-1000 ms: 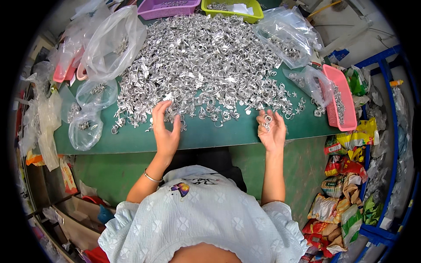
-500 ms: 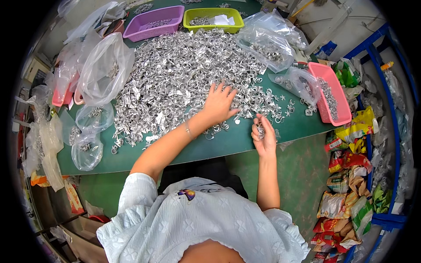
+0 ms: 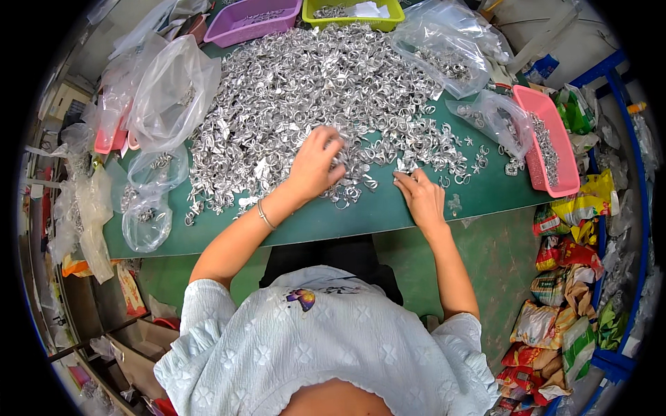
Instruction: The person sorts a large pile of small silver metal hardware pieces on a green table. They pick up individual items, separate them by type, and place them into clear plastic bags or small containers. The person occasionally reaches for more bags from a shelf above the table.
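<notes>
A broad heap of silver-coloured metal rings covers much of the green table. My left hand is over the near part of the heap, palm down. Its fingers are bent, slightly blurred, with the thumb apart from them, and I see nothing held. To its right, my right hand rests at the heap's near edge, knuckles up. Its fingers are drawn together, with the tips by a few loose rings. The palm is turned away, so whatever it holds is hidden.
A purple basket and a yellow-green basket stand behind the heap. Clear plastic bags lie at the left, another bag at the back right. A pink basket of metal pieces sits at the right edge.
My left hand has drawn back slightly left, its spread fingers now bent. My right hand, earlier palm up around rings, has turned over and come down at the heap's edge. The view has shifted.
</notes>
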The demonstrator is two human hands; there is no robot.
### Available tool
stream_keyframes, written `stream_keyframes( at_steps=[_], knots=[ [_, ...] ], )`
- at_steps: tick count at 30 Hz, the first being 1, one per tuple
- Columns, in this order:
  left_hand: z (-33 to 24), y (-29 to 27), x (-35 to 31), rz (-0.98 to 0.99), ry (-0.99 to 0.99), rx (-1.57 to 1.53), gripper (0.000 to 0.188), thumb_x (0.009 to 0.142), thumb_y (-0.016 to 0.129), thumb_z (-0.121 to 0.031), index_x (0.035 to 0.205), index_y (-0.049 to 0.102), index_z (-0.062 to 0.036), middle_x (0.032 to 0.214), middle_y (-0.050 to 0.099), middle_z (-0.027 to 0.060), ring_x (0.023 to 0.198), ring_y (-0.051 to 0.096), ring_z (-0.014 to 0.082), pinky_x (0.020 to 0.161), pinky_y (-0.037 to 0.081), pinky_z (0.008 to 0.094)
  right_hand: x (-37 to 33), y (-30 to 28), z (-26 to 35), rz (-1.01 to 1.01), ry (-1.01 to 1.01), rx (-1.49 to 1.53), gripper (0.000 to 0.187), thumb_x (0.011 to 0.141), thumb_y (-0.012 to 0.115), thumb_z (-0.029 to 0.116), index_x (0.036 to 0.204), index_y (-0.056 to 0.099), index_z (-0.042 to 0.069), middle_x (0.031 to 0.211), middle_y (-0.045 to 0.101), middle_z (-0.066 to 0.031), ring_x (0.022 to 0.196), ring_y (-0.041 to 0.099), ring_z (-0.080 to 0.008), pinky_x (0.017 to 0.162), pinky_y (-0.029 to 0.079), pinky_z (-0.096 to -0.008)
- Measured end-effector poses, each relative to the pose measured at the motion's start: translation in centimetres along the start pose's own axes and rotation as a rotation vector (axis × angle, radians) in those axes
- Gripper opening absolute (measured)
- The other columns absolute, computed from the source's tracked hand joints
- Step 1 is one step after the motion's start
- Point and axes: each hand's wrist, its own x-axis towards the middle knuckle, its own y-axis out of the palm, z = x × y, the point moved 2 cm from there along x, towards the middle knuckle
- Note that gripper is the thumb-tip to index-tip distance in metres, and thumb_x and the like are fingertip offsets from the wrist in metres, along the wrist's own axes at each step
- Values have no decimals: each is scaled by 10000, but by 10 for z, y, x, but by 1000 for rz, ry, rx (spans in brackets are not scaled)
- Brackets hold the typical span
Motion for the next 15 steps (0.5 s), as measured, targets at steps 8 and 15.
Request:
stream_keyframes(
  at_steps=[8, 15],
  knots=[
    [22, -33, -11, -146, -309, 116, 361, 689, 637, -26, 1029, 517, -49, 1080, 479, 133, 1031, 450, 320, 896, 353, 414, 1, -19, -13, 49, 149, -48, 135, 764, 662, 168, 894, 694, 150, 693, 549, -79, 587, 570, -277, 510, 442, -374],
    [16, -37, -12, -69, -430, 140, 537, 695, 593, 17, 1212, 471, -67, 1241, 395, 185, 1165, 374, 360, 968, 304, 466, 46, 11, 31, -37, -15, 93, 192, 801, 633, 225, 969, 659, 135, 740, 573, -101, 591, 583, -301, 511, 454, -385]
  ],
)
